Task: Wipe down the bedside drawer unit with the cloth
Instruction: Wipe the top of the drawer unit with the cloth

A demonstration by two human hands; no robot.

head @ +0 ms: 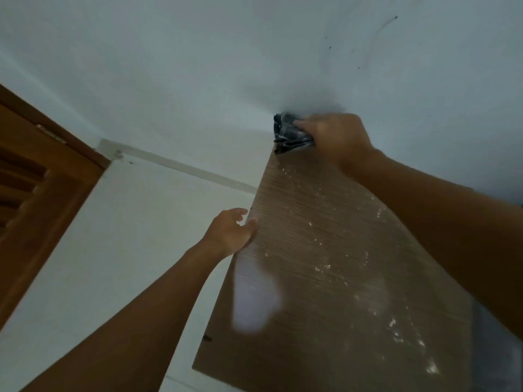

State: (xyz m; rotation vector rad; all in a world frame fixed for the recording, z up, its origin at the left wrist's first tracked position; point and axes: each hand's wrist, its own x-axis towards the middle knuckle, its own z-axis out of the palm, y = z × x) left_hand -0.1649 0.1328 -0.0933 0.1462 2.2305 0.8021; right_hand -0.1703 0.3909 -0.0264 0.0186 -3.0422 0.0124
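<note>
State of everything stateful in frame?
drawer unit: top flecked white, not yet clean
cloth: bunched, on the unit's far corner
right hand: grips the cloth
left hand: relaxed, thumb at the unit's left edge

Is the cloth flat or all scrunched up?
Scrunched: the dark cloth shows bunched folds under the right hand, on the brown wood-grain unit.
</note>
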